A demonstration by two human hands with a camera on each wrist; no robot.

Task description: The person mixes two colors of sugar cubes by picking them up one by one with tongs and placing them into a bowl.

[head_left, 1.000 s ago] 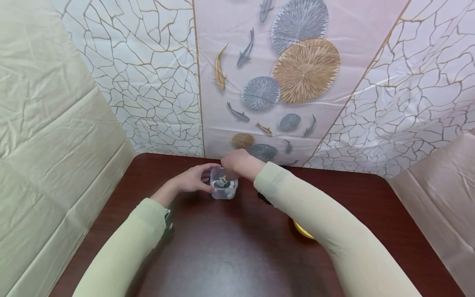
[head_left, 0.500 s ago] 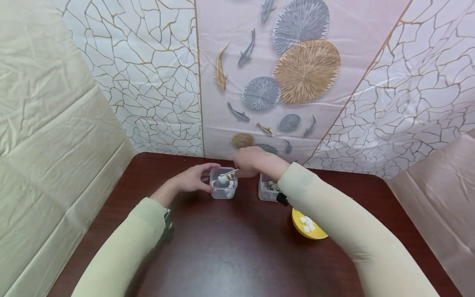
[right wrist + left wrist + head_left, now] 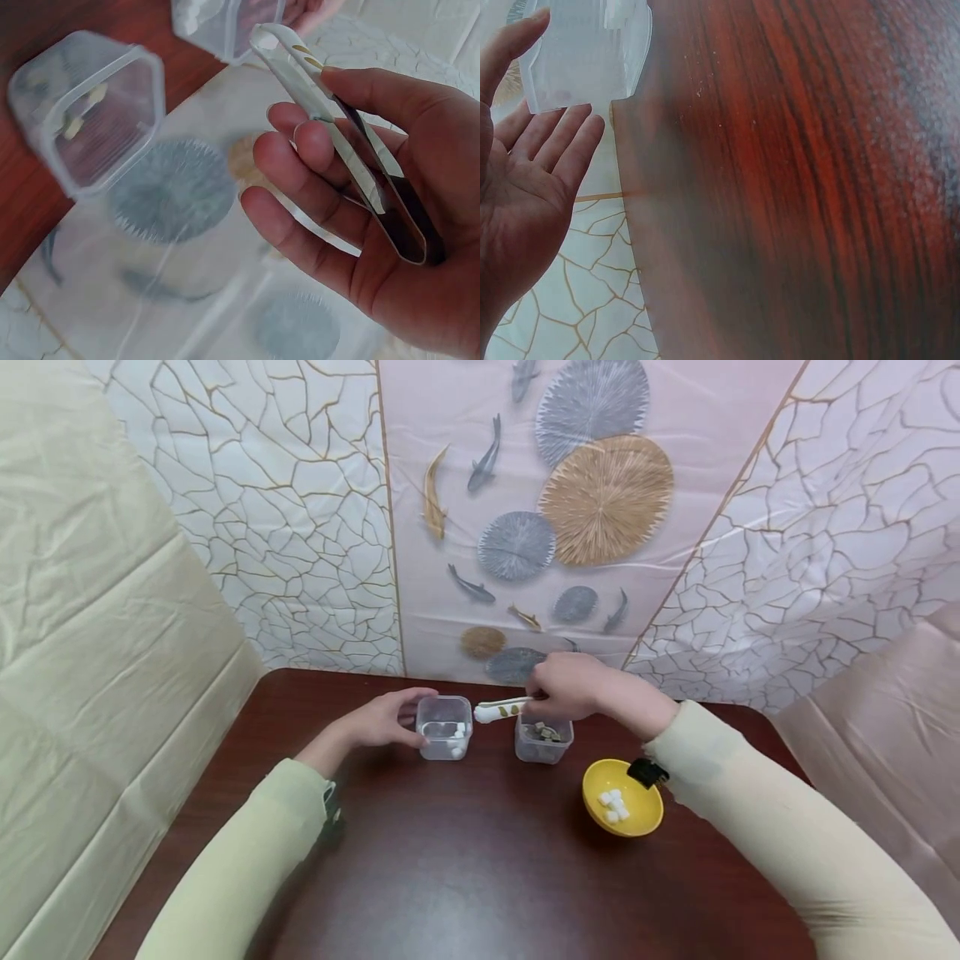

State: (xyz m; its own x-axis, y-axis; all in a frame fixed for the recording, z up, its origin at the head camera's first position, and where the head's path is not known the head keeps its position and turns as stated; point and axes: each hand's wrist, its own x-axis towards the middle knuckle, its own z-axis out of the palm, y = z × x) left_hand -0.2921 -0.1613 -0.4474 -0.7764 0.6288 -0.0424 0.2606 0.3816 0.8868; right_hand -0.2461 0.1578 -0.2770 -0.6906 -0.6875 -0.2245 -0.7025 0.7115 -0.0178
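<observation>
- Where light falls on the table [image 3: 427, 860], its dark red-brown top shines, and streaky wood grain shows in the left wrist view.
- Behind it rises a creased cloth [image 3: 322, 518], printed with gold crackle lines, fish and ribbed discs.
- Clear, smooth plastic forms two boxy, round-cornered tubs, set apart: the left tub [image 3: 437, 750] and the right tub [image 3: 534, 752].
- White pieces [image 3: 456, 743] lie in the left tub, mostly toward its right side; small brownish-yellow chunks [image 3: 546, 733] lie in the right tub.
- The round yellow bowl [image 3: 643, 806], nearer the person and further right, holds a small cluster of white lumps [image 3: 615, 806].
- The left hand [image 3: 381, 720] holds the left tub, thumb on the near side, fingers spread wide toward the far side.
- The right hand [image 3: 572, 685] pinches slim tongs [image 3: 502, 710] with leaf marks, thumb against fingers, between the tubs; the white tips point toward the left tub. Whether they grip anything I cannot tell.
</observation>
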